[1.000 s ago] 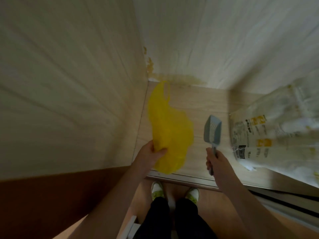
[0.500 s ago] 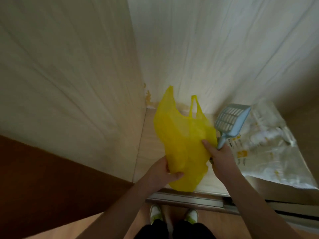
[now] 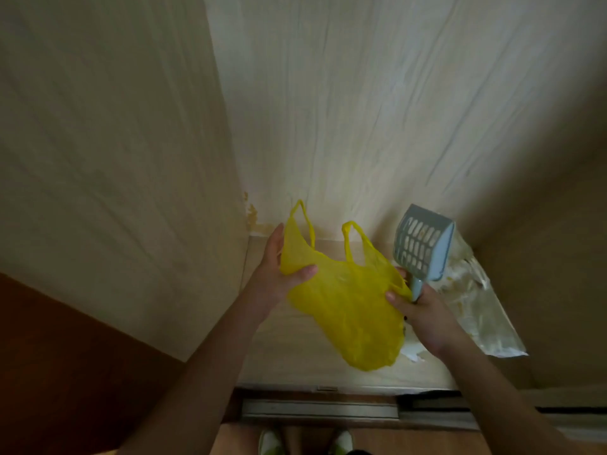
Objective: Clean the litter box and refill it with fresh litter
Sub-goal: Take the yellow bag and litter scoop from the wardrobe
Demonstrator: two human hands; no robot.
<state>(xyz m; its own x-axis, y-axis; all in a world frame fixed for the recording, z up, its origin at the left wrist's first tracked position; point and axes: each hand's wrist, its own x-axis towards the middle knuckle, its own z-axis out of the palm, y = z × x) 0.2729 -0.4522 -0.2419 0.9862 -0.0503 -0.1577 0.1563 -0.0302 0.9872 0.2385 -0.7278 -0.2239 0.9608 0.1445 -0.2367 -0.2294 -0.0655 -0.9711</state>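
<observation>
since a moment ago both hands have spread the yellow bag (image 3: 345,310) over the closet floor (image 3: 295,359). left hand (image 3: 279,277) pinches its rim; right hand (image 3: 423,307) grips rim and scoop (image 3: 423,244). preparation step; next, open the mouth fully. no litter box in view.

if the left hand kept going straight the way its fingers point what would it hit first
Probably the pale back wall. The left hand, holding the yellow bag, points up and away toward it; depth is hard to judge.
</observation>
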